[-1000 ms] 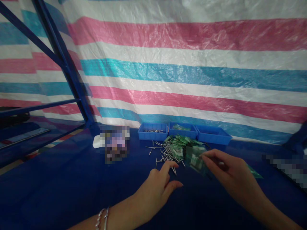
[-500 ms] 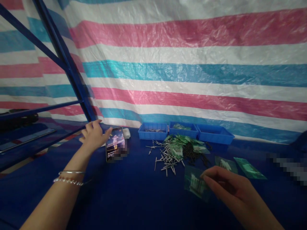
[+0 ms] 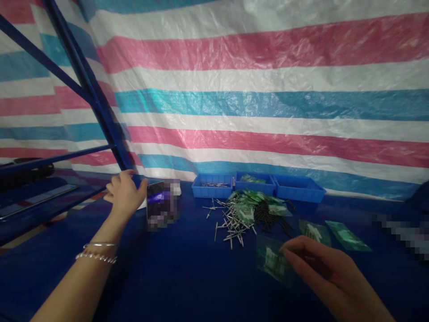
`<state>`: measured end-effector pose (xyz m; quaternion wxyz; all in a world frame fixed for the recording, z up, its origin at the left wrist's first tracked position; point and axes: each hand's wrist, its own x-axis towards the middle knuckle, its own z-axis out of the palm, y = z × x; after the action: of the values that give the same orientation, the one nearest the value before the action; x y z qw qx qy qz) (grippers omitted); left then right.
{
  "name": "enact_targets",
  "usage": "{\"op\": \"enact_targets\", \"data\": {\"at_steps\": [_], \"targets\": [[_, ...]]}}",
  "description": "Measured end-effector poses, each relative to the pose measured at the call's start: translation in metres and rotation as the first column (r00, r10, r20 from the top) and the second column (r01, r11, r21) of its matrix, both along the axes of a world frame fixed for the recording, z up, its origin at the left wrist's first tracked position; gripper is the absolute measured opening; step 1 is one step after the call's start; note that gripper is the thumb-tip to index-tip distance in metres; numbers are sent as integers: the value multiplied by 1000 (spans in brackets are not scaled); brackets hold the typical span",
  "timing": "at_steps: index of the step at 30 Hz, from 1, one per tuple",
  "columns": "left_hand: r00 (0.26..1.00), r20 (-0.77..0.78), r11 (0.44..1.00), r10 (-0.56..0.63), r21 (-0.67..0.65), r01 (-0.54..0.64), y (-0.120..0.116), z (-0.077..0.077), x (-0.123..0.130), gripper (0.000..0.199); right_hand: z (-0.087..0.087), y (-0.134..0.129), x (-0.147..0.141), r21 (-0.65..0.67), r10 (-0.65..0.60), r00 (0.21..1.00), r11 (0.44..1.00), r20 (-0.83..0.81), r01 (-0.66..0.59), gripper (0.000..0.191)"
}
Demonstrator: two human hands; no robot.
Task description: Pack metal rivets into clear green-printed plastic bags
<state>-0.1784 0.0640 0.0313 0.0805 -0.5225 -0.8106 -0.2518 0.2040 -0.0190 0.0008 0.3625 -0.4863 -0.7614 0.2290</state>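
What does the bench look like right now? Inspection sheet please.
Surface: blue table, dim light.
Job's things: small green bag in right hand; loose metal pins; pile of green bags.
Clutter: phone; two filled bags; three blue trays.
Hands: left hand open beside the phone; right pinching the bag.
Cables: nothing seen.
Surroundings: striped tarp, blue frame.

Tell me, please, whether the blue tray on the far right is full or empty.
It looks empty: the rightmost blue tray shows only a dark inside, while its neighbours hold metal pins and green bags.
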Motion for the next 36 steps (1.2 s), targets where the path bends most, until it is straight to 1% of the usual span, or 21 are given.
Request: {"op": "enact_targets", "data": {"at_steps": [2,3,5,6,7,9,10,11,12,13,15,18,20,23,24,25,27,30,32,34,36], "targets": [[999,37,995,-19,95,16,1,5,6,41,0,0,0,-6,-2,1000,1000,2,2,24],[995,63,988,-71,140,62,2,8,11,37,0,0,-1,-6,-2,1000,1000,5,2,24],[961,118,954,-251,200,225,2,10,25,29,-1,0,-1,-13,8,1000,1000,16,-8,26],[924,148,925,-353,205,320,1,10,35,25,-2,0,-2,-19,13,1000,1000,22,-13,26],[887,171,897,-428,196,395,-1,8,47,23,-2,0,-2,-26,18,1000,1000,26,-17,26],[822,200,845,-534,165,509,-9,4,76,23,-4,1,-3,-35,24,999,999,27,-23,26],[767,219,797,-603,135,588,-16,1,92,25,-5,1,-3,-40,27,999,999,25,-26,26],[666,254,706,-702,118,699,-23,-3,109,27,-5,1,-3,-46,29,999,999,18,-28,26],[566,306,613,-766,80,786,-32,-6,125,27,-5,1,-3,-55,35,999,998,11,-34,26],[490,371,541,-789,40,840,-42,-8,139,27,-5,1,-3,-68,42,999,997,1,-42,25],[395,480,447,-783,-8,895,-60,-13,162,32,-5,1,-2,-113,66,997,991,-30,-69,25],[348,611,384,-711,-78,920,-76,-21,181,28,-5,0,-2,-177,95,992,978,-88,-109,24],[276,710,345,-648,-49,937,-79,-28,185,19,-6,0,-3,-200,92,989,973,-112,-113,25],[113,832,320,-543,80,944,-77,-37,186,14,-9,0,-5,-262,83,982,957,-170,-126,25],[69,856,321,-512,116,940,-76,-39,186,14,-10,0,-6,-300,81,975,943,-206,-142,25],[52,869,328,-492,130,936,-75,-41,186,14,-11,0,-7,-346,78,966,924,-247,-163,26],[80,866,353,-493,115,929,-75,-44,185,15,-12,0,-10,-439,76,943,871,-325,-222,27],[152,821,384,-550,88,919,-78,-44,184,16,-13,0,-15,-551,102,910,767,-402,-329,31],[145,802,378,-579,106,920,-79,-43,183,18,-13,-1,-19,-589,121,895,714,-430,-380,36],[137,790,364,-598,115,924,-80,-42,183,22,-14,-1,-21,-603,123,891,696,-436,-391,44],[141,783,356,-607,109,928,-81,-42,183,25,-15,-2,-21,-607,110,896,700,-430,-377,51]]}}
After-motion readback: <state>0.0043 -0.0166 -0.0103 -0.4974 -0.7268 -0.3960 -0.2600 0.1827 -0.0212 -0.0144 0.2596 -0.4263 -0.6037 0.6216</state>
